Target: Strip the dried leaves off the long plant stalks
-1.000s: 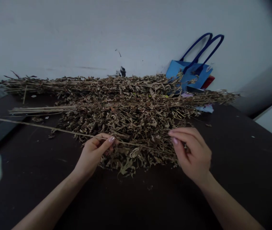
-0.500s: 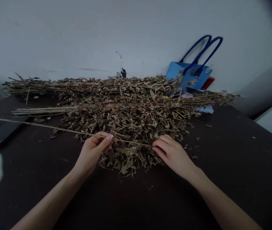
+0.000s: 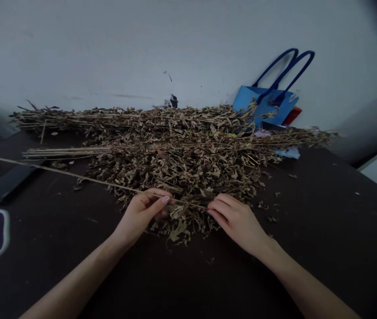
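A long, thin dried plant stalk (image 3: pixel 85 178) runs from the left edge to the middle, above the dark table (image 3: pixel 175 283). My left hand (image 3: pixel 147 210) pinches it between thumb and fingers. Closed on the same stalk farther right is my right hand (image 3: pixel 236 219), its fingertips partly hidden. Between and below the hands hang curled, brownish-green dried leaves (image 3: pixel 180 228). Just behind them spreads a heap of dried leafy stems (image 3: pixel 182 164), with bare stalk ends (image 3: pixel 65 153) pointing left.
A blue bag (image 3: pixel 283 106) with dark blue handles leans at the wall (image 3: pixel 109 48), a red item (image 3: pixel 292 116) beside it. On the left lie a dark flat object (image 3: pixel 7 184) and a pale curved rim (image 3: pixel 6 230). Leaf crumbs (image 3: pixel 271 218) dot the table.
My left hand has slid right and slightly down along the stalk, closer to my right hand. My right hand has shifted slightly left. The view has moved a little.
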Tool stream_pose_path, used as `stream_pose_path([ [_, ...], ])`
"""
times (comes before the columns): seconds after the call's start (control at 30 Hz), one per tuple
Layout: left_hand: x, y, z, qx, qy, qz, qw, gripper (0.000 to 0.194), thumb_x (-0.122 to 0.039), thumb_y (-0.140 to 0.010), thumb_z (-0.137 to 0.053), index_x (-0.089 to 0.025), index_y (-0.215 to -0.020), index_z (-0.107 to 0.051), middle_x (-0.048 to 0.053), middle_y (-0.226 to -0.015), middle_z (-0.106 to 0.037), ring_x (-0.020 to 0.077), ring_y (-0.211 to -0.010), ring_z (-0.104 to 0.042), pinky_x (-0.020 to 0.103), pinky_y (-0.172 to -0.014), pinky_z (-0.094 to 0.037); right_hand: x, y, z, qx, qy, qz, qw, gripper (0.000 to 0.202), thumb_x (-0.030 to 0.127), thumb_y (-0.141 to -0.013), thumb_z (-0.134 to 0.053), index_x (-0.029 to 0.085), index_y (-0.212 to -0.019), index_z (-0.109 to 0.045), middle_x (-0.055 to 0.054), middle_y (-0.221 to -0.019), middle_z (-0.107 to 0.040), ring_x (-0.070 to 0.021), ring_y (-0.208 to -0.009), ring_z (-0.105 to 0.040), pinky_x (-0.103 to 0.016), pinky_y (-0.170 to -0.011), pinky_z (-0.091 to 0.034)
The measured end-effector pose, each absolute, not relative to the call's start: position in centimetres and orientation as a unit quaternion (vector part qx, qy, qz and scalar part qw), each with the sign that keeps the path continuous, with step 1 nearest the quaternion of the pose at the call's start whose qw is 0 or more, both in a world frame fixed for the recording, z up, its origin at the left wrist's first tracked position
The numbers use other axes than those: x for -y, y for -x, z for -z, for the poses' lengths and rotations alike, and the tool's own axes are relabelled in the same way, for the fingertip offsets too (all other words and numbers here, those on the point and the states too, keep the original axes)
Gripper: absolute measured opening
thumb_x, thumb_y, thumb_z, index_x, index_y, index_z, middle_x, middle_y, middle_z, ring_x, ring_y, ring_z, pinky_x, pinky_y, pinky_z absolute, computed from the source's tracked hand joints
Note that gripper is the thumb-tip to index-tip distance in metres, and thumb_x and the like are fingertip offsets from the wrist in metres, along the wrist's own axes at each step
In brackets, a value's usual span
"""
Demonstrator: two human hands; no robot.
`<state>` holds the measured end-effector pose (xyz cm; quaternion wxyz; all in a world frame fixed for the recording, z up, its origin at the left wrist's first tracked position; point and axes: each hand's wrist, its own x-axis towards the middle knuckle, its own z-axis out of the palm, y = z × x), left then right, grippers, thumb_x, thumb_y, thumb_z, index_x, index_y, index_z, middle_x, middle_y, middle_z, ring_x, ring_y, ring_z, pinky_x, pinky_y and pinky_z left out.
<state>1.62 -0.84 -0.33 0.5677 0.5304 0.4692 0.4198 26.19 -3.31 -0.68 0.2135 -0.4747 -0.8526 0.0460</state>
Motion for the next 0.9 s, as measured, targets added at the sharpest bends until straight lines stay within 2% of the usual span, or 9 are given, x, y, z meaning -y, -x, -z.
stream_pose_path([
  [0.17,0.67,-1.53,0.13,-0.469,-0.556,-0.398,0.559,0.025,-0.038,-0.079,-0.061,-0.014,-0.077,-0.067,0.005,-0.074,-0.065,0.0093,-0.054,-0.05,0.02,-0.049,-0.04,3.41,-26.11,0.66,0.848,0.476,-0.042,0.227,0.018,0.021,-0.092,-0.042,0.018,-0.088,-0.06,-0.004,-0.084,-0.057,-0.0125,-0.072,-0.055,-0.024,-0.065,-0.044],
  [0.37,0.59,-1.28,0.15,-0.47,-0.58,-0.389,0.54,0.036,-0.044,-0.086,-0.049,-0.014,-0.078,-0.068,0.005,-0.071,-0.064,0.0101,-0.055,-0.052,0.02,-0.049,-0.041,3.5,-26.06,0.62,0.848,0.475,-0.042,0.231,0.02,0.021,-0.093,-0.041,0.018,-0.088,-0.06,-0.005,-0.084,-0.057,-0.013,-0.071,-0.055,-0.025,-0.065,-0.045],
  [0.63,0.41,-1.11,0.43,-0.484,-0.609,-0.377,0.503,0.037,-0.041,-0.087,-0.048,-0.014,-0.067,-0.063,0.003,-0.065,-0.058,0.0101,-0.054,-0.05,0.02,-0.05,-0.041,3.41,-26.06,0.67,0.849,0.471,-0.037,0.238,0.021,0.021,-0.093,-0.041,0.017,-0.087,-0.06,-0.005,-0.084,-0.057,-0.0126,-0.072,-0.056,-0.025,-0.066,-0.046],
  [0.83,0.56,-1.28,0.03,-0.498,-0.594,-0.38,0.505,0.035,-0.043,-0.085,-0.051,-0.014,-0.072,-0.065,0.001,-0.056,-0.054,0.0091,-0.048,-0.045,0.019,-0.046,-0.037,3.43,-26.11,0.92,0.847,0.476,-0.033,0.235,0.02,0.022,-0.093,-0.041,0.018,-0.089,-0.061,-0.005,-0.083,-0.057,-0.0122,-0.069,-0.056,-0.024,-0.063,-0.045],
  [0.9,0.61,-1.38,-0.06,-0.495,-0.575,-0.388,0.523,0.034,-0.043,-0.084,-0.052,-0.014,-0.076,-0.065,0.002,-0.059,-0.058,0.0089,-0.048,-0.045,0.019,-0.044,-0.036,3.46,-26.06,1.05,0.847,0.475,-0.029,0.236,0.02,0.023,-0.093,-0.041,0.018,-0.089,-0.061,-0.005,-0.083,-0.057,-0.0123,-0.068,-0.056,-0.024,-0.062,-0.045],
])
